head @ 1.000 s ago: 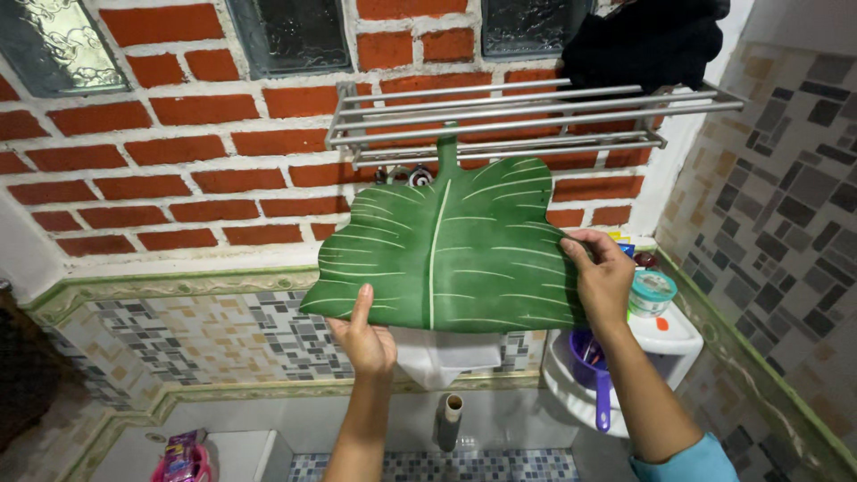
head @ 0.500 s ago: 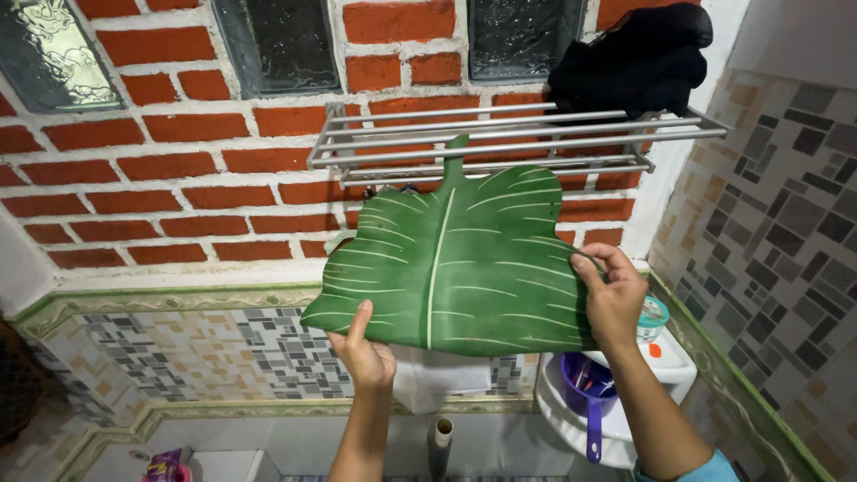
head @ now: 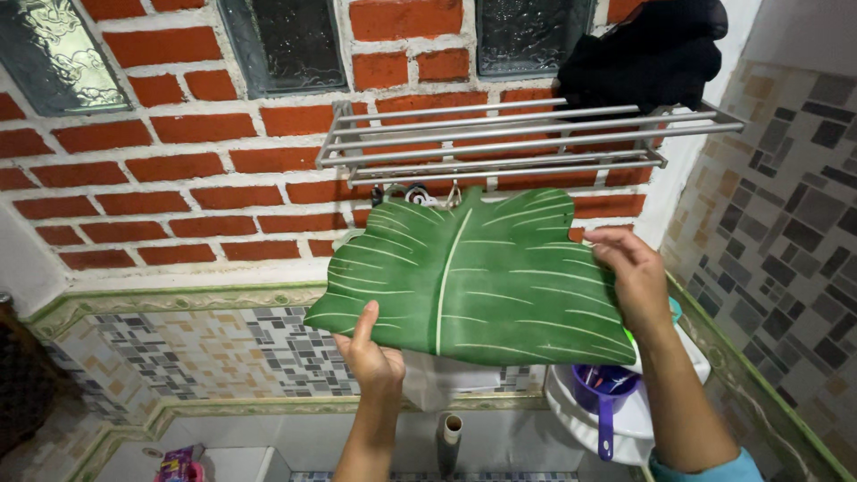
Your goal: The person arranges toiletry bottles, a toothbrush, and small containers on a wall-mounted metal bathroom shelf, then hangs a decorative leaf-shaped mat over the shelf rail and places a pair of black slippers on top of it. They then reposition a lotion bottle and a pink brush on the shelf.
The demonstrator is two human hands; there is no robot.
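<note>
1. A green leaf-shaped mat (head: pixel 469 272), printed with pale veins, is held up flat in front of the red brick wall (head: pixel 152 174), just below the metal wall rack (head: pixel 509 138).
2. The left hand (head: pixel 370 353) pinches the mat's near left edge, thumb laid up over the green face and the other fingers hidden behind it, so it is closed on the mat.
3. The right hand (head: pixel 634 277) grips the right edge, fingers curled over the front; it too is clamped on the mat.
4. The mat's narrow stem end points up toward the small hooks (head: pixel 415 194) under the rack. Whether it touches a hook cannot be told; the stem tip is hidden or folded there.
5. Judging by how things lie, the mat is lifted and spread but not hung or laid: both hands carry its whole weight, and no part clearly rests on the rack's bars.
6. What appears left is to get the mat seated on a hook or bar and to let go with both hands.
7. A black cloth (head: pixel 647 49) sits on the rack's far right end, clear of the mat.
8. Below and to the right stands a white corner shelf (head: pixel 580 406) with a purple dipper (head: pixel 603 393); a white pipe (head: pixel 451 437) rises near the centre bottom.
</note>
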